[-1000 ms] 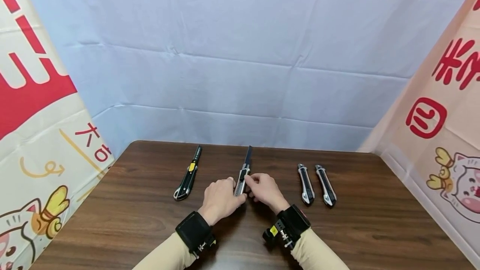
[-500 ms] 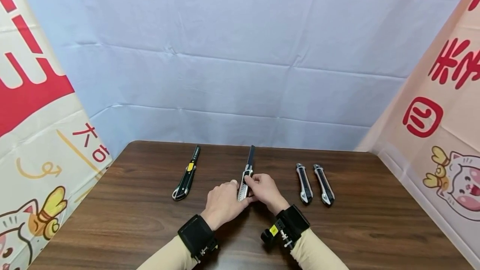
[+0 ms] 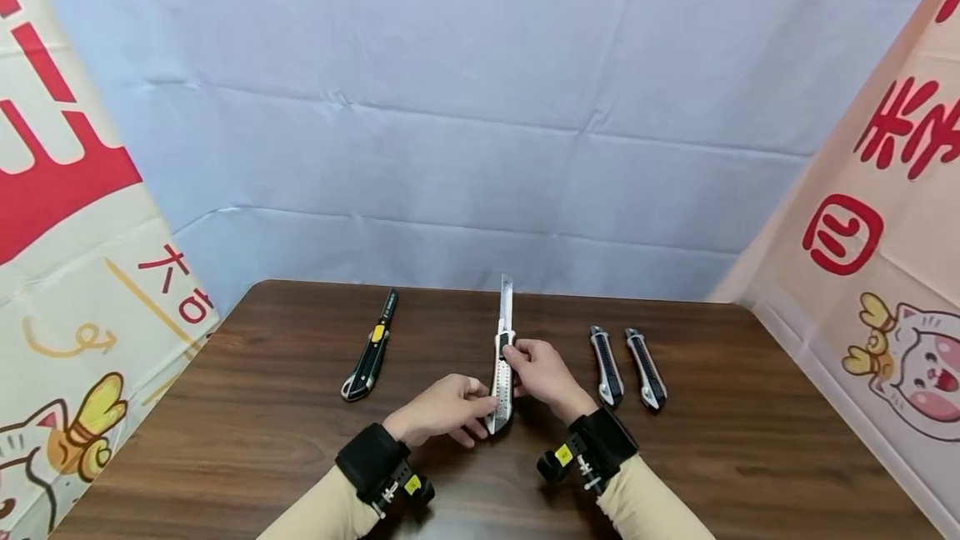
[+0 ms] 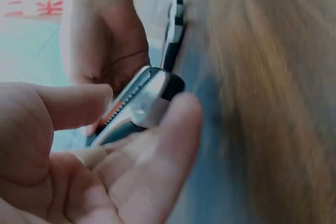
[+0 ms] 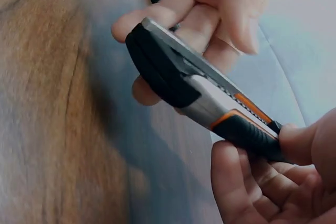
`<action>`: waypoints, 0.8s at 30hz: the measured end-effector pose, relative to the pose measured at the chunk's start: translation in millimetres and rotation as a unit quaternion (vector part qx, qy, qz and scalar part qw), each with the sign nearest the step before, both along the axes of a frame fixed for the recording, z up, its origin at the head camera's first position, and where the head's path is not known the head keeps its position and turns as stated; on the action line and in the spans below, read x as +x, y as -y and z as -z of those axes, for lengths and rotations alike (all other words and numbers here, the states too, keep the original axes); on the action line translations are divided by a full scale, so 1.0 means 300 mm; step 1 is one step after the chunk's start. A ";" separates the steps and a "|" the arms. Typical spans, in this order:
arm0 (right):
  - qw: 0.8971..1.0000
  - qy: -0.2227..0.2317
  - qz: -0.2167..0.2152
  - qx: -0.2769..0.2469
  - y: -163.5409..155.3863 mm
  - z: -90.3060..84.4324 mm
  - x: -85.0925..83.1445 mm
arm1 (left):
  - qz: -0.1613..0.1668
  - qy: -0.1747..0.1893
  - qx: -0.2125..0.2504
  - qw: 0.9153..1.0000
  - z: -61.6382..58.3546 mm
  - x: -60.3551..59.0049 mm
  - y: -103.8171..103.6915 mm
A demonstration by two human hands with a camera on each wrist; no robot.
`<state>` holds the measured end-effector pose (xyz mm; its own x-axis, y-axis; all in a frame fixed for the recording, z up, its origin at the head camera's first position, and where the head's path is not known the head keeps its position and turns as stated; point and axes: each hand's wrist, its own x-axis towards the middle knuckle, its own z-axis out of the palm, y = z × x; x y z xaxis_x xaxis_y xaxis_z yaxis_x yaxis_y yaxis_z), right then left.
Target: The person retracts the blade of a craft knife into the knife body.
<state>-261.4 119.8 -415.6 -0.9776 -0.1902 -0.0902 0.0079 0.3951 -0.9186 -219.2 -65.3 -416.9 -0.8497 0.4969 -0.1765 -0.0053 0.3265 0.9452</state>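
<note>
Item: utility knife [image 3: 501, 373], silver body with black grip end, black slider and an orange strip along the blade channel; blade extended, pointing away from the person toward the backdrop.

Position: lifted off the table [image 3: 720, 457], over its middle, tilted with the butt end low and the blade tip high. In the head view the tip reaches just past the far table edge.

Left hand [image 3: 442, 411]: fingers curled under and around the butt end, thumb on top; gripping the knife.

Right hand [image 3: 543, 373]: fingers pinch the handle at the slider, thumb on the slider; gripping the knife.

Open room: bare wood in front of the wrists and to either near corner. Far edge meets a pale blue cloth backdrop [image 3: 480, 107]; printed banners [image 3: 60, 215] close both sides.

Neighbouring items: black knife with yellow slider [image 3: 369, 347], lying well left of the hands; two black-and-silver knives [image 3: 626, 367], side by side just right of the right hand, not touching it.
</note>
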 end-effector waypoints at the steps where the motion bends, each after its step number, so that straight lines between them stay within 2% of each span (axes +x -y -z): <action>1: 1.000 -0.001 -0.003 -0.002 -0.004 -0.002 0.000 | 0.008 0.019 0.018 1.000 0.003 -0.002 0.000; 3: 1.000 -0.002 -0.010 -0.007 -0.012 -0.006 0.000 | 0.021 0.047 0.050 0.997 0.010 -0.005 -0.002; 9: 0.999 0.010 -0.026 -0.030 -0.027 -0.011 0.001 | 0.031 0.055 0.081 0.995 0.023 -0.003 -0.025; 15: 0.999 0.020 -0.008 -0.049 -0.028 -0.009 -0.008 | 0.012 0.047 0.079 0.996 0.020 0.009 -0.040; 24: 0.995 0.043 0.020 -0.090 -0.016 -0.023 -0.008 | 0.013 0.047 0.077 0.996 0.023 0.014 -0.055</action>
<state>-263.9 124.5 -408.7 -0.9748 -0.1725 -0.1414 0.1012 0.2229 -0.9696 -215.1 -48.7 -423.9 -0.8194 0.5461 -0.1741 -0.0894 0.1783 0.9799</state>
